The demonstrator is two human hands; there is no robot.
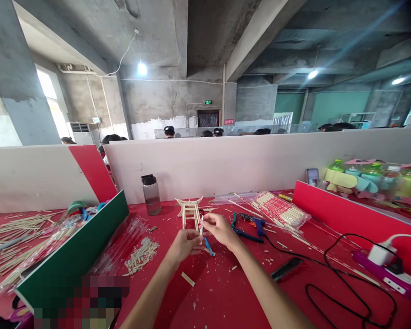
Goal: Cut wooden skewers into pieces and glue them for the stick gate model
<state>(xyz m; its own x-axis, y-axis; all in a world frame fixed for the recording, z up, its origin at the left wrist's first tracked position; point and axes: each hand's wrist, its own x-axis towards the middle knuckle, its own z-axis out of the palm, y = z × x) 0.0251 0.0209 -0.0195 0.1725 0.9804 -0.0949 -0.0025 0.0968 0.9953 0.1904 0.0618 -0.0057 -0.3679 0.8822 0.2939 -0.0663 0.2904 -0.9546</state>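
Observation:
Both my hands meet over the middle of the red table. My left hand (pixel 187 243) and my right hand (pixel 217 228) pinch a short wooden stick (pixel 202 226), held upright between their fingertips. Just behind them stands a small frame built of wooden sticks (pixel 190 211), its lower part partly hidden by my fingers. Below the hands lies a blue-handled tool (pixel 209 246), its kind unclear. A short flat wooden piece (pixel 188 279) lies nearer to me. To the right are teal-handled pliers (pixel 246 234) and a blue glue gun (pixel 259 225).
A water bottle (pixel 151 194) stands at the back left. Cut stick pieces (pixel 142 256) are heaped at left. Packaged sticks (pixel 281 210) lie at right. Black cable (pixel 345 274) loops towards a purple power strip (pixel 390 274). Green (pixel 75 256) and red (pixel 349 217) dividers flank the workspace.

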